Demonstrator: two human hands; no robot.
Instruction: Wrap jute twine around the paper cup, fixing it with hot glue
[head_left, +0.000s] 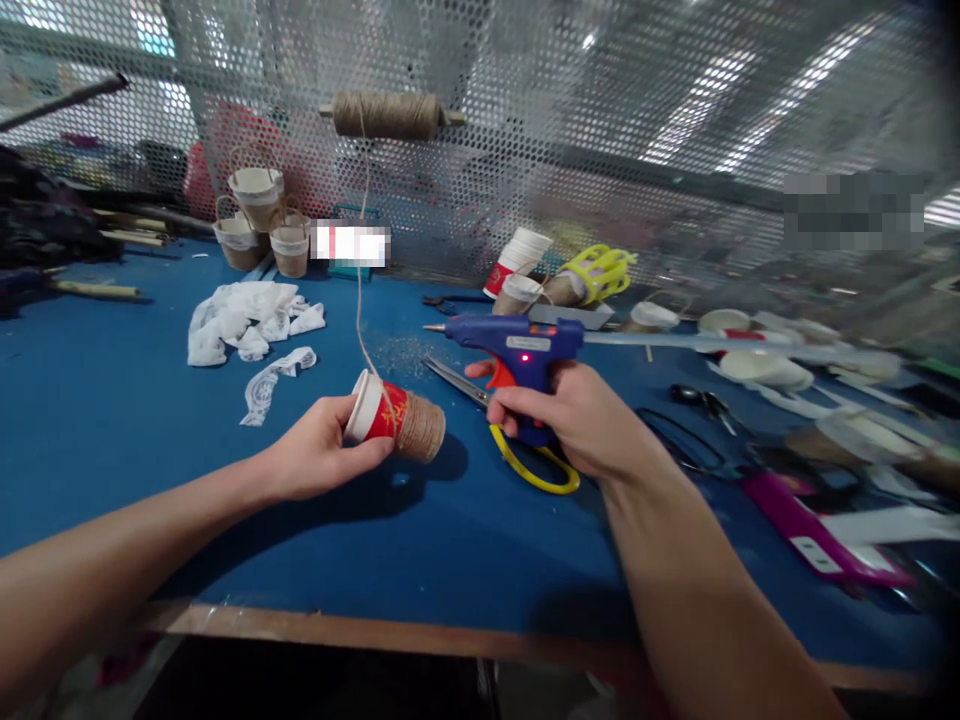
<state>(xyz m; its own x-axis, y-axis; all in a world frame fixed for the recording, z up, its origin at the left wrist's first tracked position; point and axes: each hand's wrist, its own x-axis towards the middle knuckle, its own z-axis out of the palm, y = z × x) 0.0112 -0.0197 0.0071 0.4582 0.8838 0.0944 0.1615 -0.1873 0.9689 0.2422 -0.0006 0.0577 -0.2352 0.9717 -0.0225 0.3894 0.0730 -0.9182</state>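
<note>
Head view: you're holding two things above the blue table (112,420).
Left hand (315,455): your fingers curl around a paper cup (396,418), thumb on top near the rim, fingertips pinching the rim end from below.
Cup look: red with a white rim, its bottom half wrapped in brown twine.
Cup axis: lying sideways, long axis left to right; rim toward your palm, twine-wrapped base pointing right, away from your fingers.
Twine strand (361,290): runs up from the cup to the twine spool (388,114) on the mesh wall.
Right hand (577,420): your fingers are closed on the handle of a blue glue gun (517,350), index finger on the orange trigger.
Gun axis: barrel horizontal, nozzle pointing left, above and right of the cup, not touching it; red light on.
Under your right fingers: yellow-handled scissors (517,455) on the table.
</note>
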